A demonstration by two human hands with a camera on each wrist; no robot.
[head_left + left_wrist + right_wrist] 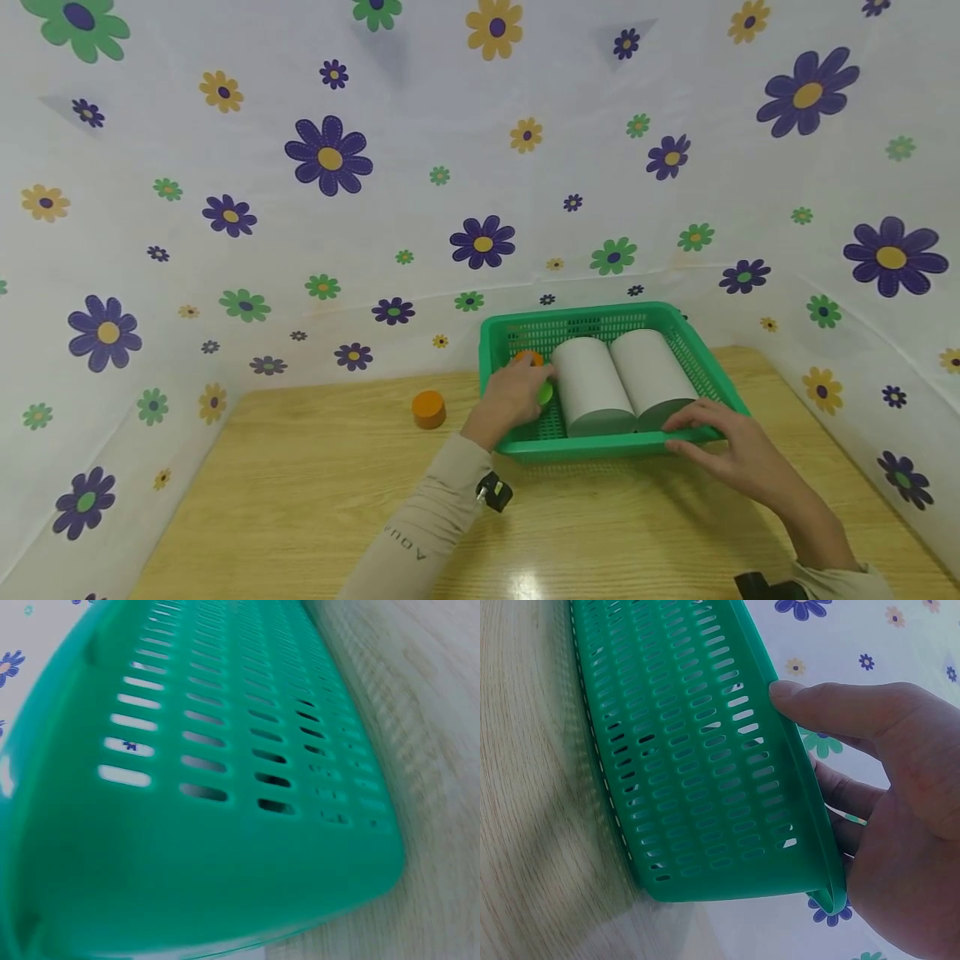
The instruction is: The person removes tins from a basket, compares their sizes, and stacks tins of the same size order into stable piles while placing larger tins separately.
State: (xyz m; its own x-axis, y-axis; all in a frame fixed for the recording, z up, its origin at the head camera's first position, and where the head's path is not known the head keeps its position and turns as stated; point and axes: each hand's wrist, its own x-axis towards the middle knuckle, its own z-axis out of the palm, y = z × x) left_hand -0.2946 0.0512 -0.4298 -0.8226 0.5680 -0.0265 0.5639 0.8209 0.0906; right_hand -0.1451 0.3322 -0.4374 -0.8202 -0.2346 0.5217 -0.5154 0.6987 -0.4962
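Note:
A green plastic basket (585,448) with slotted walls stands on the table, two white cylinders (592,385) lying side by side inside it. My left hand (512,400) reaches over the near left corner into the basket. Around its fingers show an orange round piece (531,357) and a green round piece (546,393), both partly covered; whether the fingers grip either is hidden. My right hand (742,454) holds the front rim near the right corner. In the right wrist view, the thumb (817,705) is on the rim's outer side, other fingers behind it.
An orange round lidded container (429,409) stands on the wooden table (300,500), left of the basket. A white cloth (420,208) with printed flowers hangs behind the table and along both sides. The left wrist view shows mostly the basket's outer wall (187,862).

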